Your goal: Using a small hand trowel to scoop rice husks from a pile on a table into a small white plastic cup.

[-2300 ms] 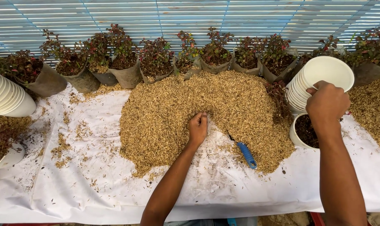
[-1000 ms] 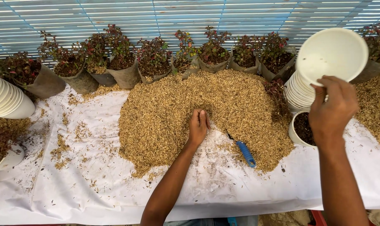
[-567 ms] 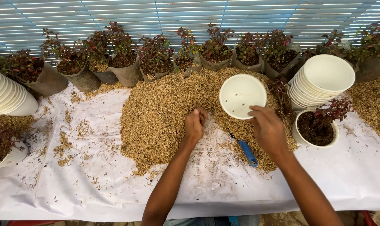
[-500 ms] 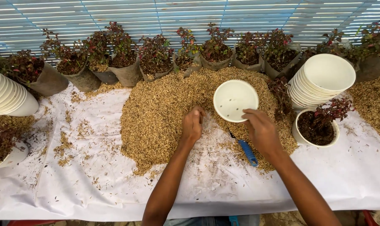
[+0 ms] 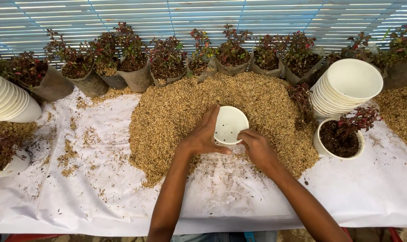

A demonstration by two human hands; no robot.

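Head view, white pot (image 5: 230, 124) on husk heap (image 5: 176, 112), left hand (image 5: 203, 136) and right hand (image 5: 257, 148) grips clamped on its rim.

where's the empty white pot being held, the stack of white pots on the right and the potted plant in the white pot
empty white pot (image 5: 230, 124), head view, on its inner bottom
stack of white pots (image 5: 352, 80), head view, inside the top pot
potted plant (image 5: 342, 140), head view, on its soil

White pot's (image 5: 230, 124) near rim hidden behind hands, left pot stack (image 5: 8, 101) cut by frame edge, blue-handled tool out of sight

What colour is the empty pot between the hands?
White; the empty pot shows best in the head view.
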